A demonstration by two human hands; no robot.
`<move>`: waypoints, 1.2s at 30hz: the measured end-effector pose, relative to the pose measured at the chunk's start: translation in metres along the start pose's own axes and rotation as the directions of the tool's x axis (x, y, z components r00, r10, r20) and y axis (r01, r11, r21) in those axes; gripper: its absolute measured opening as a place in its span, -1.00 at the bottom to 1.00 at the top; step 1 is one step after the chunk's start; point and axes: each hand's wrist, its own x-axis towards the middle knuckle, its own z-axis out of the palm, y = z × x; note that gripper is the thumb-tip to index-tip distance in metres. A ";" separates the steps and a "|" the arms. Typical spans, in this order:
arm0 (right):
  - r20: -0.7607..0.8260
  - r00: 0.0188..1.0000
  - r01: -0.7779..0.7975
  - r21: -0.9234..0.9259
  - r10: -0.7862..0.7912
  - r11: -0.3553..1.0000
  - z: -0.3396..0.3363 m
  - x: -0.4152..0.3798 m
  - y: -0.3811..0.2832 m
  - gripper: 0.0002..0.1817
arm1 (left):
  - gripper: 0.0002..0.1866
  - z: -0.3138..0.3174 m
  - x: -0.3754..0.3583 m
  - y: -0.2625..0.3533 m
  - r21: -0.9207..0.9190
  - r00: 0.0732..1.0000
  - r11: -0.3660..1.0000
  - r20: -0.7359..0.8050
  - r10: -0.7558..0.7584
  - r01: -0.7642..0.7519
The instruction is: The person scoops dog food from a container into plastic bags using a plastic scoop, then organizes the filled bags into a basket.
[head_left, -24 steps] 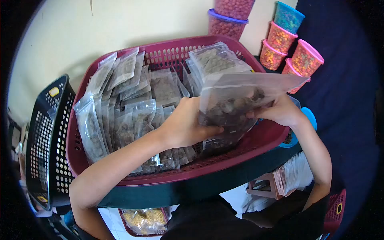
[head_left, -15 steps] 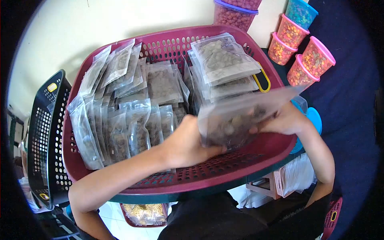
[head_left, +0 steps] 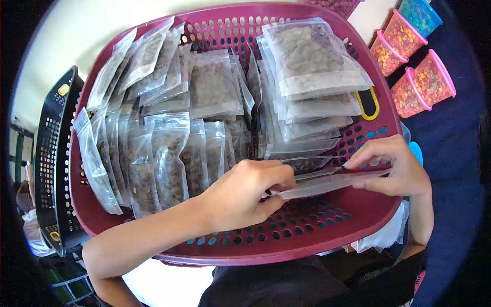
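Note:
A clear zip-lock pouch [head_left: 327, 185] is seen nearly edge-on at the front right of a maroon plastic basket [head_left: 302, 240]. My left hand [head_left: 248, 192] pinches its left end between thumb and curled fingers. At the pouch's right end is my right hand [head_left: 396, 166], thumb below and fingers above, the edge between them. Just behind the pouch, more packed pouches [head_left: 317, 61] of brown lumpy pieces lie in an overlapping stack. To the left, upright filled pouches [head_left: 169, 158] stand in rows. What the held pouch contains is mostly hidden at this angle.
A black perforated basket [head_left: 53, 163] leans at the left. At the upper right stand tubs of colourful pieces with pink lids [head_left: 432, 77] and a blue-lidded tub [head_left: 419, 20]. Dark blue cloth [head_left: 455, 179] hangs at the right. White sheets [head_left: 383, 230] lie below the basket's right edge.
The held pouch has gone from raised and facing me to lower in the basket and edge-on. My right hand has come out from behind it to its right end. The view has shifted closer.

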 end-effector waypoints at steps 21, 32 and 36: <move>0.295 0.956 0.166 -0.550 0.005 0.818 0.019 -0.001 -0.035 -0.95 | -0.65 -0.009 -0.005 0.006 0.257 0.953 0.966 0.285 -0.102 0.026; 0.303 0.951 0.223 -0.524 -0.064 0.822 0.015 0.035 -0.028 -0.80 | -0.76 0.007 -0.008 0.005 0.169 0.970 0.985 0.235 -0.070 0.030; 0.288 0.953 0.279 -0.704 -0.096 0.653 0.044 0.041 0.000 -0.79 | -0.79 0.004 -0.007 0.012 0.156 0.954 0.983 0.267 -0.139 0.100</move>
